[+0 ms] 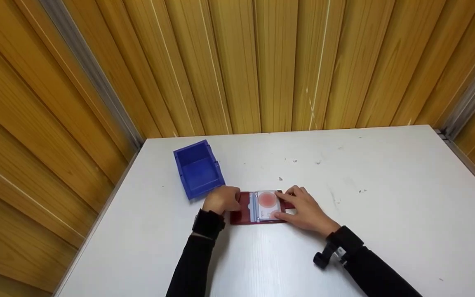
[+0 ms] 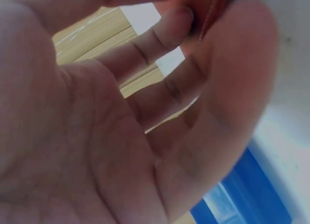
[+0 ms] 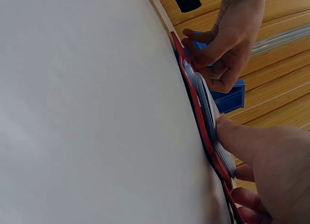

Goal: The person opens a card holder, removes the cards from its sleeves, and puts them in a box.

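At the far left, wood-grain panelling [image 1: 35, 144] stands beside a white table [image 1: 386, 185], and on the table's left part a blue bin [image 1: 200, 173] sits at a slant, its opening upward. Just in front of the bin's near corner is the person's left hand [image 1: 221, 200], with a black band [image 1: 208, 224] at the wrist; its thumb and fingers pinch the left edge of a red card holder [image 1: 243, 216]. That holder lies spread open on the table, between the two hands. Along its middle run clear sleeves [image 1: 254, 208], and to their right is a white page [image 1: 268, 200] printed with a large pink circle; the right wrist view shows several layers stacked beneath it. The right hand [image 1: 305, 210] grips the holder's right side, thumb on the stack near its lower corner, forefinger near the upper one. Farther right, a black wrist mount [image 1: 346, 239] circles that arm.
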`<state>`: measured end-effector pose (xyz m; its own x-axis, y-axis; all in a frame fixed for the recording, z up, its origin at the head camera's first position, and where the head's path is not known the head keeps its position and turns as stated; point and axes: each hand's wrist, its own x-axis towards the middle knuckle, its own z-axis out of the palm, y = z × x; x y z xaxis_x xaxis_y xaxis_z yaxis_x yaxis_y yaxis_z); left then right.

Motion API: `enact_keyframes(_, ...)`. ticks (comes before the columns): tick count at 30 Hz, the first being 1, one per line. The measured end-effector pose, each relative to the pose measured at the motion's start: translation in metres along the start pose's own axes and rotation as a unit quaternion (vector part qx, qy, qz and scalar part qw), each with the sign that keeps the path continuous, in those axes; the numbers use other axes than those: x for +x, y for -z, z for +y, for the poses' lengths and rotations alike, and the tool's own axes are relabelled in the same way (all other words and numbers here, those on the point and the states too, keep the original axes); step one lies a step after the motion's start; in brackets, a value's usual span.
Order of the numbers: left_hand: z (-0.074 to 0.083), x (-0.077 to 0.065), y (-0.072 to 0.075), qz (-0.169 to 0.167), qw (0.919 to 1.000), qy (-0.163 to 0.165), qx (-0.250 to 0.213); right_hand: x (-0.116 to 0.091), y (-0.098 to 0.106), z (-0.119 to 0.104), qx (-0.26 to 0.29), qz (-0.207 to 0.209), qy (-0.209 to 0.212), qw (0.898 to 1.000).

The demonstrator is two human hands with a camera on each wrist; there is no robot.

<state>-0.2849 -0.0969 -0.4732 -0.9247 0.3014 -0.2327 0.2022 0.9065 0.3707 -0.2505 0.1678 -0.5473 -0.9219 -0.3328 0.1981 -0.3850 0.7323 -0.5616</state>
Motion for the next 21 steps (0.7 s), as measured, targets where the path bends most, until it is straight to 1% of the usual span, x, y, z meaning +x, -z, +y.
enact_keyframes(2, 0.001, 0.001, -0.002, 0.023, 0.9993, -0.023, 0.019, 0.0, 0.0, 0.0, -0.002, 0.001, 0.0, 1.0)
enact_keyframes(4, 0.002, 0.005, -0.006, 0.037, 0.9981, -0.048, 0.015, 0.0, -0.001, 0.001, -0.002, 0.002, 0.0, 1.0)
enact_keyframes(7, 0.001, 0.014, -0.017, 0.023, 0.996, -0.07, -0.051, 0.0, -0.002, 0.002, 0.002, 0.001, -0.002, 1.0)
enact_keyframes(8, 0.001, 0.016, -0.021, 0.02, 0.9942, -0.071, -0.078, 0.0, -0.002, 0.003, 0.004, -0.001, -0.004, 1.0)
enact_keyframes(9, 0.0, 0.019, -0.025, 0.016, 0.9911, -0.068, -0.113, 0.0, -0.003, 0.003, 0.004, -0.003, -0.003, 1.0)
enact_keyframes(11, -0.001, 0.021, -0.031, 0.007, 0.982, -0.056, -0.18, 0.0, -0.003, 0.003, 0.006, -0.008, -0.003, 1.0)
enact_keyframes(13, -0.003, 0.022, -0.034, 0.009, 0.9718, -0.046, -0.231, 0.0, -0.002, 0.003, 0.006, -0.013, -0.005, 1.0)
enact_keyframes(15, -0.004, 0.022, -0.035, 0.003, 0.9601, -0.038, -0.277, 0.0, 0.0, 0.002, 0.008, -0.016, -0.007, 1.0)
enact_keyframes(17, -0.004, 0.021, -0.034, -0.004, 0.9515, -0.039, -0.305, 0.0, 0.002, 0.001, 0.011, -0.02, -0.012, 1.0)
enact_keyframes(21, -0.003, 0.019, -0.034, -0.019, 0.9402, -0.052, -0.336, 0.0, 0.005, 0.0, 0.01, -0.03, -0.014, 0.999)
